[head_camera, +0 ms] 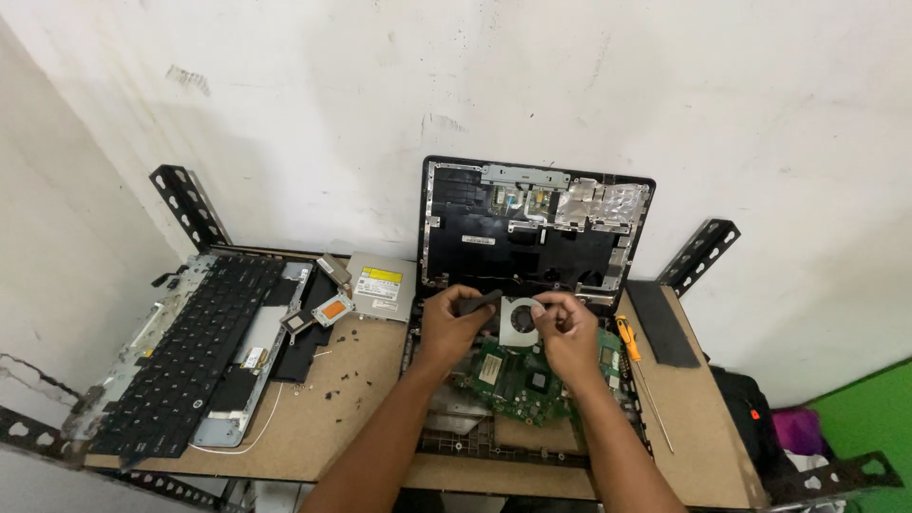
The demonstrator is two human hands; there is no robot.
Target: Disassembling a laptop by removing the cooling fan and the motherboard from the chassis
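Note:
My left hand (450, 324) and my right hand (568, 332) hold a cooling fan (520, 318) between them, a black housing with a silver round hub, just above a green circuit board (511, 378). The board lies in an open laptop base (456, 439) at the near middle of the bench. Behind the hands an empty black laptop shell (532, 228) leans upright against the wall. Both hands have fingers closed on the fan's edges.
A removed keyboard and palm-rest panel (185, 347) lies at the left. A silver optical drive (382, 285), a heatsink with copper pad (318, 312) and loose screws (344, 378) sit beside it. A yellow-handled screwdriver (629, 342) and a black strip (660, 321) lie at the right.

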